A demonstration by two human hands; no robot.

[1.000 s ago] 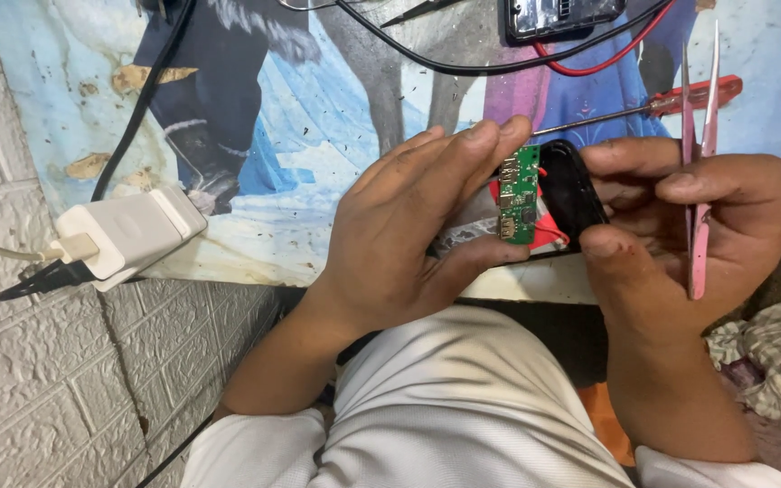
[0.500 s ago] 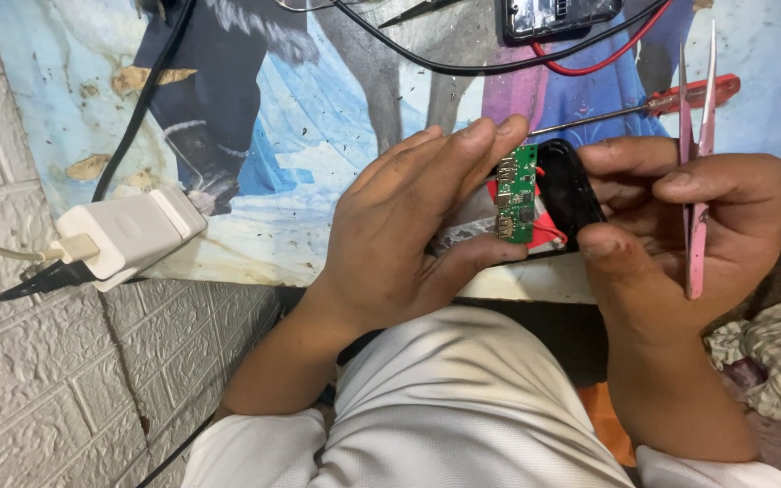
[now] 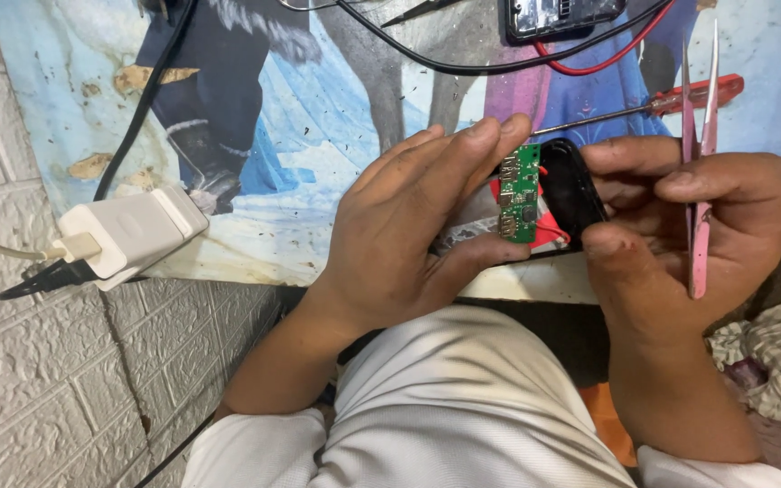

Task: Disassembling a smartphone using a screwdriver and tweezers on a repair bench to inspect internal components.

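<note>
My left hand (image 3: 409,226) grips a small opened device whose green circuit board (image 3: 522,194) shows between its fingertips and thumb. My right hand (image 3: 680,235) holds the device's black casing (image 3: 576,194) from the other side with thumb and fingers. Pink tweezers (image 3: 700,181) are tucked upright between that hand's fingers. Red wires peek out beside the board. Both hands hover over the near edge of a work surface covered with a blue picture mat (image 3: 318,136).
A red-handled screwdriver (image 3: 680,98) lies on the mat just beyond my right hand. A white power adapter (image 3: 128,230) with cables sits at the left edge. Black and red wires (image 3: 571,63) run to a dark device (image 3: 558,16) at the top. Crumpled cloth (image 3: 770,357) lies at right.
</note>
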